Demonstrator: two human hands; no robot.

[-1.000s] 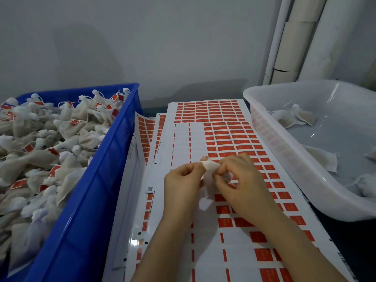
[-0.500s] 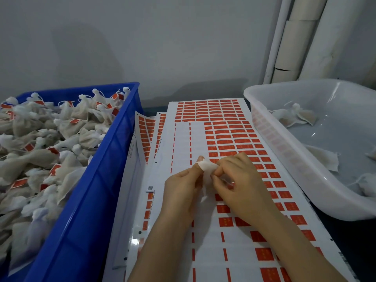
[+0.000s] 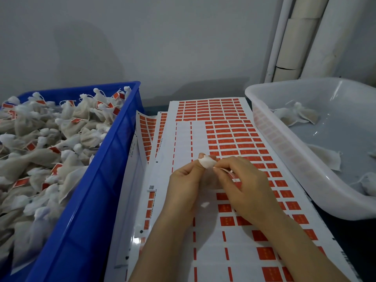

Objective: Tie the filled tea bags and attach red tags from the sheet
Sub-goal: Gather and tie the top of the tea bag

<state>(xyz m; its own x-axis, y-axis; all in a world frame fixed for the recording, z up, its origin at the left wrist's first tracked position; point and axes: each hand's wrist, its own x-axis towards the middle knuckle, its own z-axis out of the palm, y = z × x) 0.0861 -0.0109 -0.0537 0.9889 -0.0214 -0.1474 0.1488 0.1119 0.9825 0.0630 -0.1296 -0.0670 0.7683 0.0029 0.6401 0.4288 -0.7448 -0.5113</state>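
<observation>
Over the middle of the sheet of red tags (image 3: 227,127), both hands work on one white tea bag (image 3: 206,161). My left hand (image 3: 184,185) pinches the gathered top of the bag between thumb and fingers. My right hand (image 3: 242,186) pinches the bag's thin string right beside it, with a red tag (image 3: 234,177) showing under its fingers. Most of the bag's body is hidden between the two hands. The sheet has bare white columns where tags are gone and many red tags around them.
A blue crate (image 3: 95,200) on the left is heaped with tied, tagged tea bags (image 3: 50,143). A white plastic tub (image 3: 284,139) on the right holds several loose tea bags (image 3: 325,157). More tag sheets (image 3: 145,131) lie under the top one. A grey wall and pipes stand behind.
Both hands shifted slightly and the bag's top rose a little above the left fingers. The right fingers have drawn the string a short way right.
</observation>
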